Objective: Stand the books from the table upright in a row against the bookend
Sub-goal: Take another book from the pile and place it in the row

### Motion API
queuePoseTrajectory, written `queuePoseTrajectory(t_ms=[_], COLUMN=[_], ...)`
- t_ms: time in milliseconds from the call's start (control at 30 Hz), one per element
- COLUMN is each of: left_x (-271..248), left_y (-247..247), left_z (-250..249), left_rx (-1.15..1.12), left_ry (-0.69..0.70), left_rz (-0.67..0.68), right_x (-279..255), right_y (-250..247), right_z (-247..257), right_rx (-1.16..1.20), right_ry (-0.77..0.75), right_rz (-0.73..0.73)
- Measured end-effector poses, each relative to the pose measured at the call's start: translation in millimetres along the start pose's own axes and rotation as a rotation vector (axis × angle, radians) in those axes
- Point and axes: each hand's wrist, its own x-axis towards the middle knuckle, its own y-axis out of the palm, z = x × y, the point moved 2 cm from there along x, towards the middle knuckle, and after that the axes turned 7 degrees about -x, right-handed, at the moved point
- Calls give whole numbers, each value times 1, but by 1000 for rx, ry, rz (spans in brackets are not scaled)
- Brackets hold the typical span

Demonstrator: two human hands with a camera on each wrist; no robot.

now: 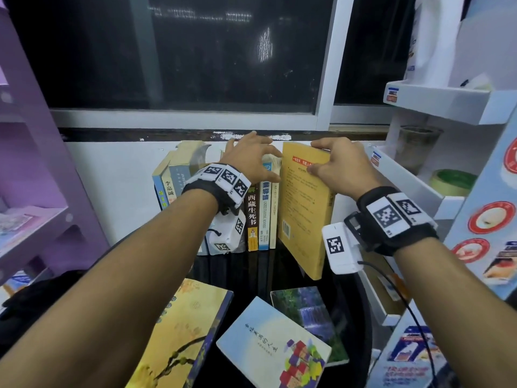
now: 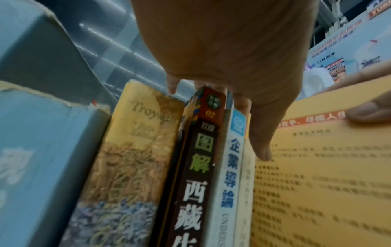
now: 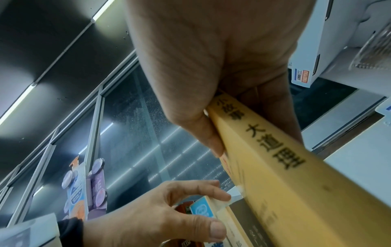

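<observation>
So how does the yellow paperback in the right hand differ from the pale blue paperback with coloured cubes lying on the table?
The yellow paperback is upright and tilted, gripped by the right hand; the pale blue paperback with coloured cubes lies flat, untouched. Yellow is beside the row; blue is apart, nearer the camera. Both are softcovers with Chinese text.

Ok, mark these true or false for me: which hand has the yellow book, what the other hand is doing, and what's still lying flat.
1. The right hand grips the yellow book at its top edge. True.
2. The yellow book lies flat on the table. False: it is held on end, at the right of the row of upright books.
3. The left hand rests on the tops of the upright books. True.
4. No books remain lying flat. False: three do, including the light blue book.
</observation>
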Motion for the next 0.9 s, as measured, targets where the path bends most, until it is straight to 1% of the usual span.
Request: queuePoseTrajectory(t_ms=[100,267,367,533,700,900], left_x=[1,1,0,-2,-2,-3], left_y=[7,12,11,10,12,14], left_z=[7,14,14,13,14,18], left_rx=[-14,-167,-206,-216,-215,-192], left_ry=[8,94,114,153,182,171], left_rz=[30,-94,-118,-146,-154,-167], right_x=[8,17,21,31,40,47], right_y=[8,27,35,51,68,82], right_z=[0,1,2,4,7,3], right_rx=[3,5,4,50,91,99], right_ry=[-10,-24,-2,7,-3,-39], right_rz=[-33,-80,-88,-122,-116,-95])
